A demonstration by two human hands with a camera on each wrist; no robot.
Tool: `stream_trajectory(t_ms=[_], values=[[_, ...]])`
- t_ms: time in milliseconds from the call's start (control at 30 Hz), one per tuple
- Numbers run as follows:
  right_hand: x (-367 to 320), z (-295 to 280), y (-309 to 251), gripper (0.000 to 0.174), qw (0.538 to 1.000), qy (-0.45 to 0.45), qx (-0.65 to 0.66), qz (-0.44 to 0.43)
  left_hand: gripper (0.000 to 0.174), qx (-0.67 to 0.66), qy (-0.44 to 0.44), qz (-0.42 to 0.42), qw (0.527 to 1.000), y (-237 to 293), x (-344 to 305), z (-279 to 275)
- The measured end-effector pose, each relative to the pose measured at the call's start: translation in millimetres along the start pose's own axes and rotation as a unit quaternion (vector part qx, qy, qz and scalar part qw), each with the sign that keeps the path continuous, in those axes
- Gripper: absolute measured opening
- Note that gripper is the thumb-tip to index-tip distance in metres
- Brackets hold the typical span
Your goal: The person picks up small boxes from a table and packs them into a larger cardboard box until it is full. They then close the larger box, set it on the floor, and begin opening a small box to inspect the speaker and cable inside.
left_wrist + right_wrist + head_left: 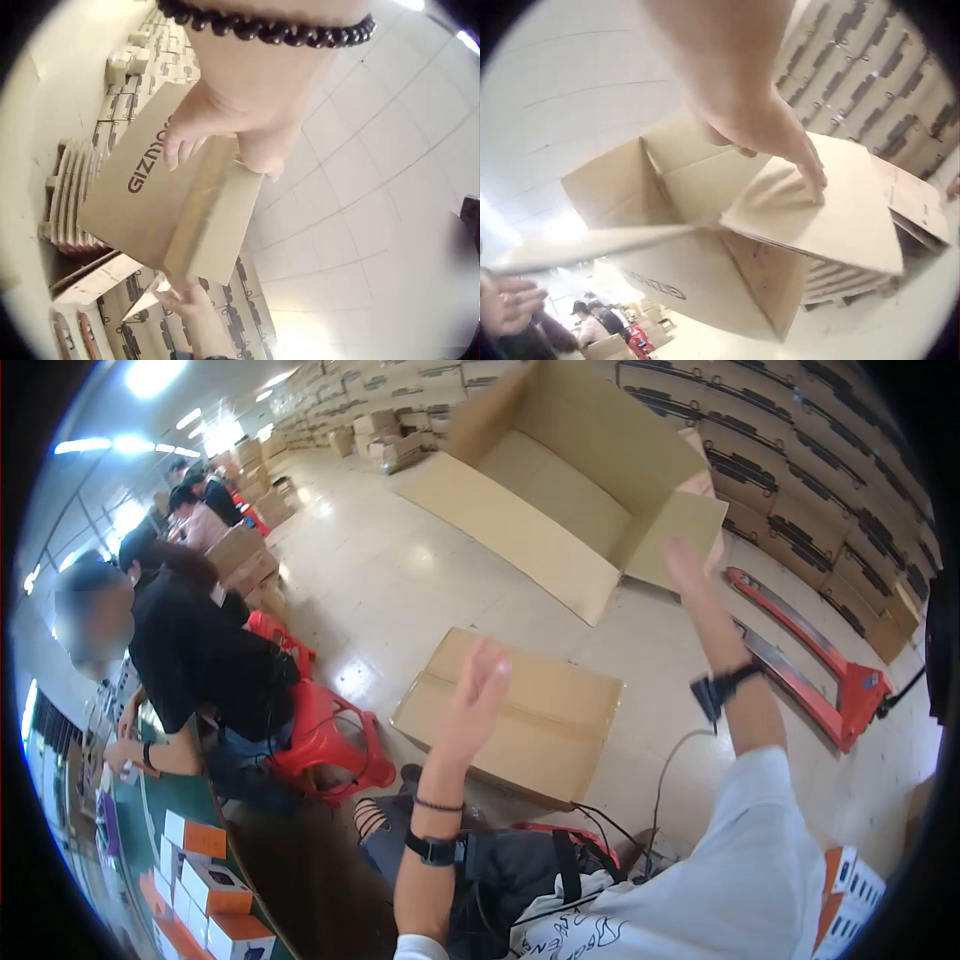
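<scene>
A big open cardboard box (560, 490) printed "GIZMO" (150, 161) is tilted up off the floor in front of me, its opening facing me. My right hand (688, 565) reaches out with straight fingers (814, 176) pressed flat on one of the box's flaps (840, 217). My left hand (478, 690) is raised below the box, fingers spread and relaxed, holding nothing and apart from the cardboard. In the left wrist view the left hand (217, 139) hovers in front of the box's printed side.
A closed cardboard box (515, 710) lies on the tiled floor just ahead. A red pallet jack (835, 680) stands to the right, and stacked cartons (800, 470) line the wall. At left, a person in black (200, 650) sits on a red stool beside a green table (140, 830) with small orange-white boxes (205, 885).
</scene>
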State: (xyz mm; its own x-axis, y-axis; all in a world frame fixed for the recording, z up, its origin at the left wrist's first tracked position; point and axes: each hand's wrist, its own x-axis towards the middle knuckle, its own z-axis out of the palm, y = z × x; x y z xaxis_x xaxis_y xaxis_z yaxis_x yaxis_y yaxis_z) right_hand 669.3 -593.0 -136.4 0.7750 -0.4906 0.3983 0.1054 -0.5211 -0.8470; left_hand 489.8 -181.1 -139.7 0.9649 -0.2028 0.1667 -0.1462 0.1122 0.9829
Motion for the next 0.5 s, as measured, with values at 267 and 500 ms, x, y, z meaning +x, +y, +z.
stream_trajectory(t_ms=[267,500], values=[[-308.7,112.1,138.9,0.039,0.908,-0.293,-0.231,-0.193,0.048,-0.027,0.156,-0.331,0.93,-161.1,-113.2,-66.4],[-285.4,111.3,78.4,0.056,0.857,-0.424,-0.285,-0.064,0.056,0.091,0.13,-0.198,0.967,-165.2,-123.5,-48.8]])
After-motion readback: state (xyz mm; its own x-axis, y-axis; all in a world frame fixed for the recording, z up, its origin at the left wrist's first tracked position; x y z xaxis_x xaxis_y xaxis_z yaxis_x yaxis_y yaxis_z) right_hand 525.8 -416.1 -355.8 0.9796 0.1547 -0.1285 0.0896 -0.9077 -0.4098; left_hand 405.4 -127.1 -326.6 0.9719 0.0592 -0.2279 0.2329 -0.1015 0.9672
